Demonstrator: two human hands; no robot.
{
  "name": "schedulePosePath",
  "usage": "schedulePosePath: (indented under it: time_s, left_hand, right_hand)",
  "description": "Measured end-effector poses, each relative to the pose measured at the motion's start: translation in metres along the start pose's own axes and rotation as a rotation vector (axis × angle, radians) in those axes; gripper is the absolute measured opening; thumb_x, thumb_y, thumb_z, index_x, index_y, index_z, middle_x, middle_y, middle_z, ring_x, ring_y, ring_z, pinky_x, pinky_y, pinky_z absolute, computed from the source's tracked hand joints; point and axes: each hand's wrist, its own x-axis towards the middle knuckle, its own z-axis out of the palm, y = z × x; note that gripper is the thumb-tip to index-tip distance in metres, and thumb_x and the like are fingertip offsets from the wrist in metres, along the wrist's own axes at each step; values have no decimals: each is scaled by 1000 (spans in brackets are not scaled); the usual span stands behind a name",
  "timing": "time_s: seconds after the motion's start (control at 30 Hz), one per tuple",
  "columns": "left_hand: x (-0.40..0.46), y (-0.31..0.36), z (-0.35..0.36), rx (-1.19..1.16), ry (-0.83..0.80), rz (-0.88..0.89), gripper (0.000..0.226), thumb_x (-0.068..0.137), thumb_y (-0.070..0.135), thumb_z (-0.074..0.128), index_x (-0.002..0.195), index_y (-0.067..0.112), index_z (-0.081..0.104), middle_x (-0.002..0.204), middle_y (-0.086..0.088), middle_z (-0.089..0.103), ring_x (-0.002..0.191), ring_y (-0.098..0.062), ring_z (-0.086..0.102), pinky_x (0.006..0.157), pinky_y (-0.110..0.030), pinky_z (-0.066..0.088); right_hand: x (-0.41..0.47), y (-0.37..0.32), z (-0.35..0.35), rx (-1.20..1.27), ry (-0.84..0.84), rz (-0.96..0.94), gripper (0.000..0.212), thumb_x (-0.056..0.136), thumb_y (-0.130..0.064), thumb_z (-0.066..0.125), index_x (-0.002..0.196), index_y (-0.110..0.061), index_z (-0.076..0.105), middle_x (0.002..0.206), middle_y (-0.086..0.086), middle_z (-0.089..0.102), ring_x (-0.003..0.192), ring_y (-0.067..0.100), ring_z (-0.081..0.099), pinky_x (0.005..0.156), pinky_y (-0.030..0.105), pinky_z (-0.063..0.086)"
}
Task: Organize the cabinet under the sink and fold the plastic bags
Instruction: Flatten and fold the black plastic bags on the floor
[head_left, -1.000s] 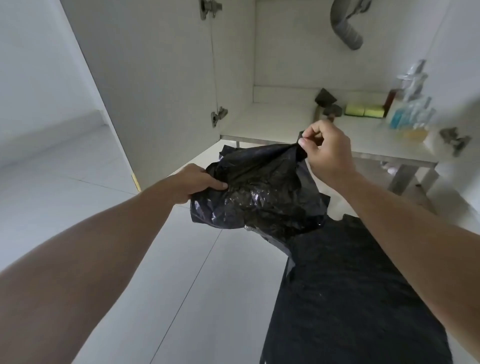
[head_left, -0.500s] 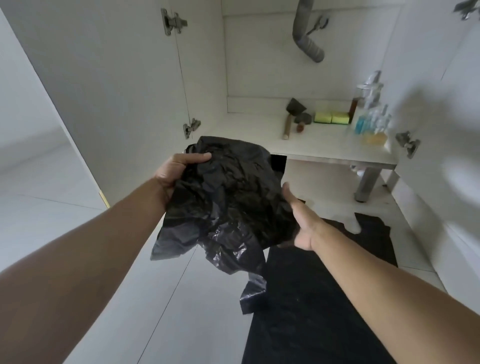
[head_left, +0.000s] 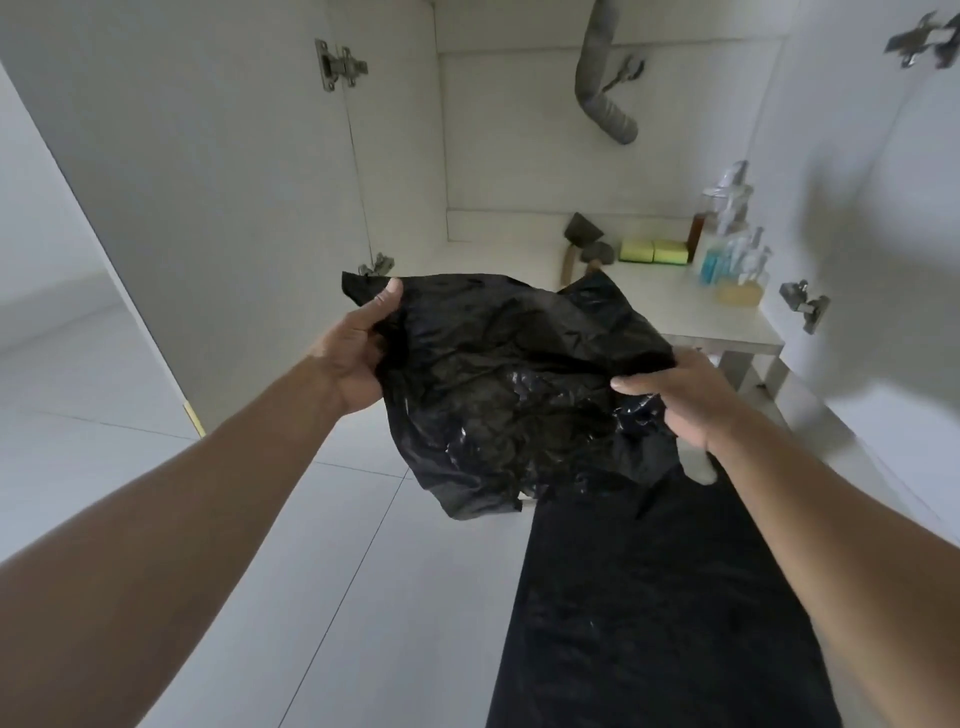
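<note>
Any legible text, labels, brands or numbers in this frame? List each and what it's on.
None can be read.
Bottles at the cabinet's back right: any labels are too blurred to read.
Yellow sponges: no print visible.
Crumpled black bag held by the left hand and right hand: no print visible.
Flat black bag on the floor: no print visible.

You are looking at a grey ribbed drain pipe (head_left: 605, 98) that is hanging from above and bending to your right, with a metal clip (head_left: 626, 73) sitting just beside it. Pale floor tiles (head_left: 363, 597) are spreading out beneath you, with thin grout lines crossing them. On your left a white wall (head_left: 31, 208) is rising, a low skirting (head_left: 57, 322) running along its foot. Metal hinges are showing on both sides of the cabinet (head_left: 519, 156) — an upper left hinge (head_left: 340, 65), an upper right hinge (head_left: 922, 44) and a lower right hinge (head_left: 802, 306). A metal leg (head_left: 735, 366) is standing under the front edge.
</note>
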Motion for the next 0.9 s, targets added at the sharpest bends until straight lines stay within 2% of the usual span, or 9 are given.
schedulePosePath:
  time_s: [0.13, 0.23, 0.33, 0.43, 0.63, 0.73, 0.77, 0.83, 0.9]
  left_hand:
    - [4, -8, 20, 131, 143, 75, 37, 81, 13, 73, 117, 4, 66, 112, -13, 70, 102, -29, 68, 80, -39, 58]
    - [0, -13, 29, 321, 94, 137, 38, 80, 14, 73, 116, 6, 66, 110, -9, 71, 104, -27, 66, 89, -40, 54]
    - [-3, -16, 39, 382, -18, 138, 48, 72, 24, 75, 116, 7, 66, 116, -10, 70, 109, -26, 64, 96, -42, 51]
    - [0, -18, 48, 406, -49, 124, 52, 72, 30, 74, 118, 9, 65, 118, -8, 69, 112, -26, 63, 98, -42, 50]
    - [15, -9, 61, 388, 356, 400, 12, 77, 17, 80, 85, 14, 71, 90, -6, 74, 88, -27, 71, 81, -38, 59]
    - [12, -11, 82, 476, 259, 447, 5, 82, 17, 75, 86, 16, 72, 81, 1, 73, 78, -17, 70, 74, -30, 59]
    - [11, -12, 91, 512, 210, 462, 4, 84, 17, 73, 88, 16, 73, 81, 2, 73, 77, -15, 69, 73, -28, 59]
    - [10, -17, 107, 548, 119, 474, 3, 85, 20, 72, 87, 19, 74, 84, 1, 74, 81, -16, 70, 77, -29, 58]
    - [8, -21, 122, 553, 47, 464, 4, 86, 21, 71, 88, 20, 75, 89, -2, 76, 85, -19, 71, 79, -30, 57]
  right_hand:
    - [-5, -5, -18, 93, -142, 58, 81, 61, -44, 83, 128, -6, 59, 124, 18, 65, 115, 40, 61, 106, 55, 40]
    - [-7, -15, -30, 155, -81, 62, 79, 65, -56, 75, 129, -13, 58, 123, 13, 67, 113, 35, 64, 100, 50, 45]
    - [-9, -28, -39, 119, 1, 103, 71, 67, -45, 82, 125, -10, 61, 120, 13, 68, 112, 34, 64, 102, 48, 46]
    - [-12, -46, -45, 66, 62, 170, 42, 73, -21, 81, 110, -6, 67, 109, 14, 72, 99, 33, 69, 86, 43, 54]
    - [-11, -60, -65, 65, 356, -3, 35, 71, -5, 81, 103, -11, 70, 99, 9, 74, 91, 27, 71, 90, 46, 55]
    - [-13, -67, -66, -173, 412, -111, 57, 66, -6, 84, 118, -13, 61, 114, 8, 67, 106, 28, 64, 99, 50, 49]
    - [-13, -72, -64, -353, 468, -188, 75, 65, -11, 86, 131, -15, 51, 132, 8, 56, 121, 29, 54, 107, 49, 41]
    - [-16, -87, -55, -844, 519, -351, 110, 62, -28, 88, 150, -26, 23, 160, 6, 15, 147, 30, 14, 117, 50, 15]
    - [-18, -99, -39, -1152, 344, -481, 119, 60, -45, 86, 152, -38, 11, 163, -3, -1, 149, 26, -7, 117, 54, -1]
